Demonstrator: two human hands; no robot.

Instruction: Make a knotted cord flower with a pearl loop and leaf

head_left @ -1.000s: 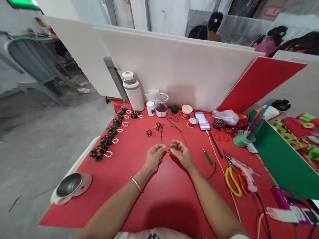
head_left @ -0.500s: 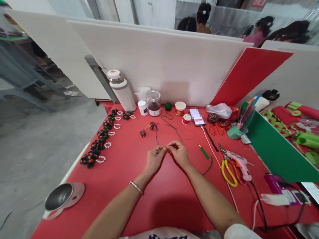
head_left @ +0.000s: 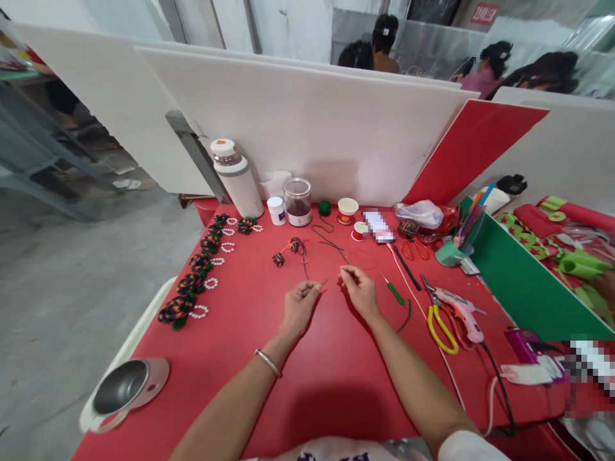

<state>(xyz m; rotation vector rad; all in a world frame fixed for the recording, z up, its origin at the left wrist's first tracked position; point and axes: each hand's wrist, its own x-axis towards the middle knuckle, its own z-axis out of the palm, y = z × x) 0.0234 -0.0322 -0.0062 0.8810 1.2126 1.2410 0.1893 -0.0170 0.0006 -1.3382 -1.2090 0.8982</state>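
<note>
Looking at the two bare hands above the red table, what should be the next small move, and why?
Probably the right hand should come toward the left hand and pinch the free tip of the thin, dark, thread-like strand: the left hand pinches this strand, its short end sticks out toward the right hand, and a gap separates the hands.

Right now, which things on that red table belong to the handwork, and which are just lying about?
Likely part of the work:
thin strand pinched in the left hand;
small multicolored yarn bundle;
yarn pieces with white-bead loops.

Probably just lying about:
steel-lined mug;
white thermos;
smartphone.
</note>
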